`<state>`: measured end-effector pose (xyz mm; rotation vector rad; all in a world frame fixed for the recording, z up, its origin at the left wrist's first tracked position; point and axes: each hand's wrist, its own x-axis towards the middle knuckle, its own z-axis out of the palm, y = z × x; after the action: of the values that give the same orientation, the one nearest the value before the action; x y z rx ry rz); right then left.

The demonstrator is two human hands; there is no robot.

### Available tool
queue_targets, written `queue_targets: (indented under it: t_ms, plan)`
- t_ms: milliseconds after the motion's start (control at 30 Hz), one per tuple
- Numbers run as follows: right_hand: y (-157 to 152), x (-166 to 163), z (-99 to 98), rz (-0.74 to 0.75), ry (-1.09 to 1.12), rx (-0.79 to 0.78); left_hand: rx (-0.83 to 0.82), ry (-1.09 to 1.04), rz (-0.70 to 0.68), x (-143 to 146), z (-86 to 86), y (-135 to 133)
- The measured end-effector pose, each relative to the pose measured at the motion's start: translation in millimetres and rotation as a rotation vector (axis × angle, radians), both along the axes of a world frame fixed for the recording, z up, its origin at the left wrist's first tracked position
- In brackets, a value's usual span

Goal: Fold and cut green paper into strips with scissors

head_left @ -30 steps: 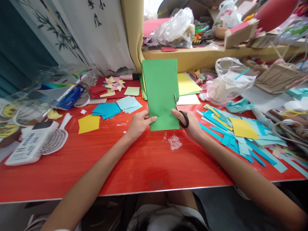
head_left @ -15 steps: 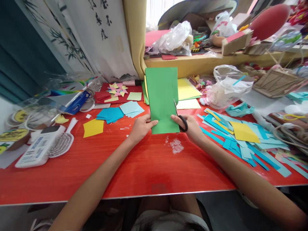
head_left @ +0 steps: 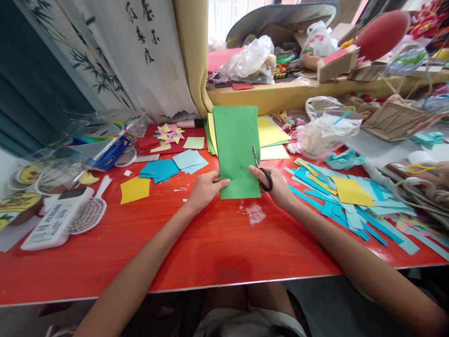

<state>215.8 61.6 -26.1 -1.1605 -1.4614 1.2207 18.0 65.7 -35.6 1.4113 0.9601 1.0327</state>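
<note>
1. Our left hand [head_left: 205, 189] is closed on the near left edge of the green sheet [head_left: 236, 150]. The thumb lies on the front face and the other fingers are behind the paper, so the sheet is pinched between them.
2. The green sheet stands almost upright over the middle of the red table [head_left: 210, 243]. Its long side points away from us and its lower edge is close to the table top (we cannot tell if it touches).
3. Our right hand [head_left: 277, 185] is wrapped around the black handles of the scissors [head_left: 263, 173], just at the near right corner of the sheet.
4. The blades point to the far side and lie along the right edge of the sheet. We cannot tell how wide they are open.
5. On the left we see a yellow square [head_left: 135, 188] and blue squares [head_left: 159, 167] lying flat. A hairbrush [head_left: 87, 213] lies farther left.
6. On the right there is a heap of blue strips [head_left: 365, 220], with a yellow piece [head_left: 351, 191] on top of it. A plastic bag [head_left: 329, 124] lies behind the heap.
7. A white smear [head_left: 255, 213] marks the table just near the lower edge of the sheet, between our two wrists.
</note>
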Motion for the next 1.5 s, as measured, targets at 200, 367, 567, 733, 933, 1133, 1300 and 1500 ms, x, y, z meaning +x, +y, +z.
queue_targets:
  t_ms: [200,367,567,733,933,1133,1300,1500]
  plan:
    - [1,1,-1.9,-0.004,-0.012,0.010,0.001,0.003,0.012,0,0.6,-1]
    - [3,2,-7.3,-0.011,0.000,0.008,0.005,0.008,0.013,0,0.0,0]
    - [4,2,-11.3,-0.008,0.021,0.015,0.002,-0.014,0.009,1,2.1,0]
    - [2,0,-5.4,-0.009,-0.011,0.001,0.003,0.001,-0.008,1,0.8,-1]
    - [1,0,0.3,-0.020,-0.020,0.023,-0.011,0.015,-0.023,3,0.8,-3]
    - [5,2,-7.3,-0.009,0.035,0.018,0.000,0.026,-0.037,2,-1.9,-2]
    - [7,4,-10.8,-0.014,0.044,0.026,-0.029,-0.008,-0.024,4,-0.6,-3]
    - [7,3,2.7,0.062,-0.043,-0.052,-0.057,-0.118,0.084,3,-1.4,1]
